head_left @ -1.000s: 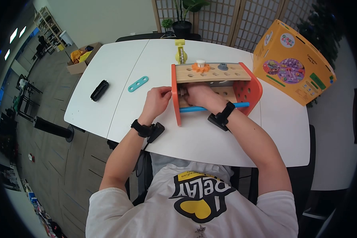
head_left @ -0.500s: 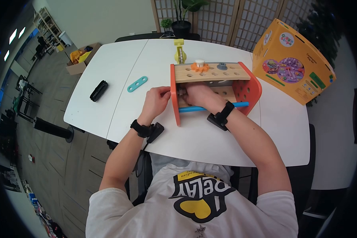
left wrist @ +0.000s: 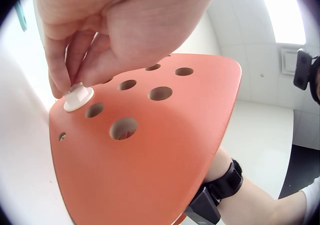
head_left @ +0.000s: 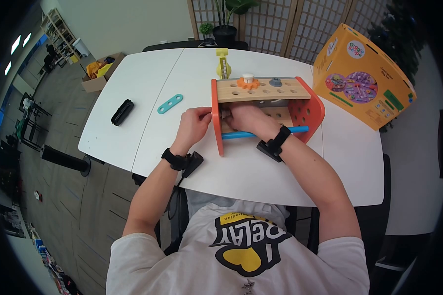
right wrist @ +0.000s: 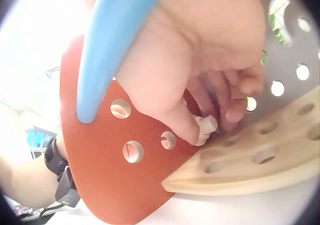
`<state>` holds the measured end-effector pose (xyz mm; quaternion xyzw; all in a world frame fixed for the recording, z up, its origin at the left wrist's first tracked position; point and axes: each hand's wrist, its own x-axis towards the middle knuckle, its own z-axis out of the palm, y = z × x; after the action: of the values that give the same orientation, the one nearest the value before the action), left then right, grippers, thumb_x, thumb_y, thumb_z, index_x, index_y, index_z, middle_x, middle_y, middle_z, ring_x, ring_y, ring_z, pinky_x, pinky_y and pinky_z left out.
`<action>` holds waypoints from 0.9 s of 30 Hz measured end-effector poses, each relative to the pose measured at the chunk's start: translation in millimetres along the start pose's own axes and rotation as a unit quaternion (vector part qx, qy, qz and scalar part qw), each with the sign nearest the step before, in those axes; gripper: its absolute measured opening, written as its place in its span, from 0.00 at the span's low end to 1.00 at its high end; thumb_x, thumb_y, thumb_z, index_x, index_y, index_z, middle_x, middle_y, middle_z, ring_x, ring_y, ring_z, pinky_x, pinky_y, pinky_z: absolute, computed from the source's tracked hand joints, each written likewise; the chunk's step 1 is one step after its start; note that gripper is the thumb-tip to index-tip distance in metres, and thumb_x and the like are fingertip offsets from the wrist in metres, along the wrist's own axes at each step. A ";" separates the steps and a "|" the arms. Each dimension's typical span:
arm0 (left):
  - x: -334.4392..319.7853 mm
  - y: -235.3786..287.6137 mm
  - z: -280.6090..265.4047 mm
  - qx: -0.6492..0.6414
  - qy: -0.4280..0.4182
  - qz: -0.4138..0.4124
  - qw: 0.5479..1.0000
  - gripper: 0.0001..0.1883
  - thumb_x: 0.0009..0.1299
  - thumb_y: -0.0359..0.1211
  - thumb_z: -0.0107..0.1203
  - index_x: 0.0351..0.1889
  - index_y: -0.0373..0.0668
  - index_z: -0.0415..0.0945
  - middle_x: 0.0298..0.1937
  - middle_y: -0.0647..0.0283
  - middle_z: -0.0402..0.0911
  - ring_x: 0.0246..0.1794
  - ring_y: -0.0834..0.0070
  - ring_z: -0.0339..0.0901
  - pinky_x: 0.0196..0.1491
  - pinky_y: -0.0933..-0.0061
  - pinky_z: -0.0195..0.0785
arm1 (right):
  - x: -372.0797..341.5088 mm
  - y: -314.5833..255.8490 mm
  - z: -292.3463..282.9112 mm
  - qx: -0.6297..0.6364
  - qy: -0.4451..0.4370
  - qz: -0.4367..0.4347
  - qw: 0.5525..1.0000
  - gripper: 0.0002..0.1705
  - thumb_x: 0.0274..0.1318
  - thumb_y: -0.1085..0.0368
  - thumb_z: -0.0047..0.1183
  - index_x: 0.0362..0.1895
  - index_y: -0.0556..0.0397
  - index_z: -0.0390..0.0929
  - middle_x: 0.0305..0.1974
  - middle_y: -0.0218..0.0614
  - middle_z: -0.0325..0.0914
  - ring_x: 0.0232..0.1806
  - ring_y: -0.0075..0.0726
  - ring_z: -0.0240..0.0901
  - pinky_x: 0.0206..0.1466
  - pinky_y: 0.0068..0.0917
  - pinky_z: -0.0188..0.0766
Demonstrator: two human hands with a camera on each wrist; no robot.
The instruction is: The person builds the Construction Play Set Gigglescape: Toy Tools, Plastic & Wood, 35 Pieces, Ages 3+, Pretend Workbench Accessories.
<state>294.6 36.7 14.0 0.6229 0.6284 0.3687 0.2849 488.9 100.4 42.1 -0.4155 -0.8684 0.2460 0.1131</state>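
The toy workbench has a red-orange side panel (left wrist: 165,130) full of holes, a wooden top (head_left: 261,92) and a blue rod (head_left: 300,130) across its front. Outside that panel, my left hand (head_left: 193,127) pinches the head of a white toy bolt (left wrist: 78,98) seated at one of the holes. My right hand (head_left: 251,119) reaches inside the bench, its thumb and fingers gripping a pale nut (right wrist: 204,129) on the panel's inner face, with a white bolt end showing through it. An orange gear (head_left: 248,84) under a white bolt head and a grey-blue piece (head_left: 276,82) sit on the top.
Left of the bench lie a teal strip with holes (head_left: 170,104) and a black case-like object (head_left: 122,112). Behind it stands a yellow toy piece (head_left: 223,66). A large yellow toy box (head_left: 362,76) is at the right on the white table (head_left: 113,142).
Both hands stay at the same panel, with almost no visible movement. The whole head view has shifted very slightly.
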 end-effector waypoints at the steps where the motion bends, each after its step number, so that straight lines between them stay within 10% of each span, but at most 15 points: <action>1: -0.2 0.7 -0.3 0.002 0.000 0.001 1.000 0.16 0.73 0.31 0.55 0.53 0.34 0.85 0.44 0.44 0.89 0.42 0.55 0.88 0.50 0.64 0.79 | -0.3 -1.2 -1.6 -0.001 -0.011 0.003 1.000 0.18 0.57 0.65 0.57 0.52 0.57 0.80 0.50 0.52 0.84 0.53 0.57 0.81 0.57 0.43 0.77; 27: 1.6 -5.8 2.6 -0.019 -0.001 0.004 1.000 0.15 0.73 0.30 0.56 0.53 0.33 0.85 0.42 0.45 0.89 0.40 0.58 0.88 0.47 0.65 0.79 | -8.8 -18.3 -14.3 0.019 -0.033 0.027 0.999 0.19 0.57 0.73 0.53 0.54 0.60 0.80 0.52 0.53 0.83 0.55 0.59 0.80 0.58 0.45 0.79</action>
<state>293.3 38.8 7.9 0.6200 0.6187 0.3814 0.2956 488.0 88.5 63.9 -0.4288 -0.8551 0.2785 0.0857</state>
